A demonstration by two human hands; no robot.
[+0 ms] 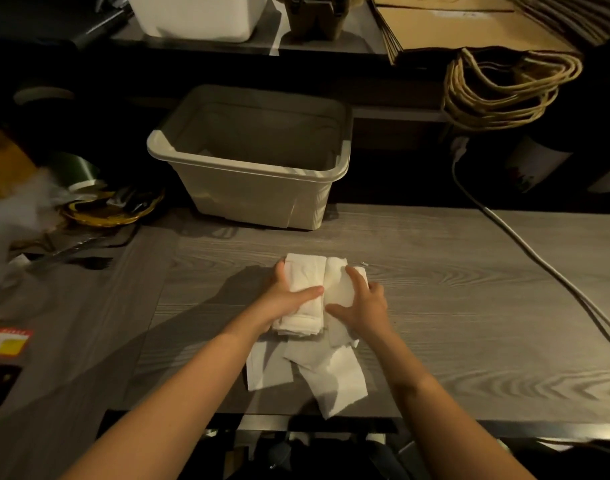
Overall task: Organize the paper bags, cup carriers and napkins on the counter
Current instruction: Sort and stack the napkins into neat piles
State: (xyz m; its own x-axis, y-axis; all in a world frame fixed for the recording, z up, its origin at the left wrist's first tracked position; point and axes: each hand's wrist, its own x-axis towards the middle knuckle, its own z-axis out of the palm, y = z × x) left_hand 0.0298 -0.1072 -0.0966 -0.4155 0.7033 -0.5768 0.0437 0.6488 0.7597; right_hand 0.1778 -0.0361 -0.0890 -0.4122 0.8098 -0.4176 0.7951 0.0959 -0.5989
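Loose napkins (334,372) lie nearest, fanned untidily just on the near side of the napkin stack (305,289), a few tucked under its near edge. Both hands rest on that stack: the left hand (289,296) lies flat with fingers spread along its left half, the right hand (360,301) is splayed wide over its right half, each pressing rather than gripping (neither is closed around anything). Beyond the stack stands the beige bin (248,174), open-topped, well apart from it on the wood-grain counter (469,306). Further behind the bin, paper bags (469,29) with twine handles sit on a shelf. My worry: lifting the stack with flat palms could let the bottom sheets slide out and scatter, since nothing clamps its edges.
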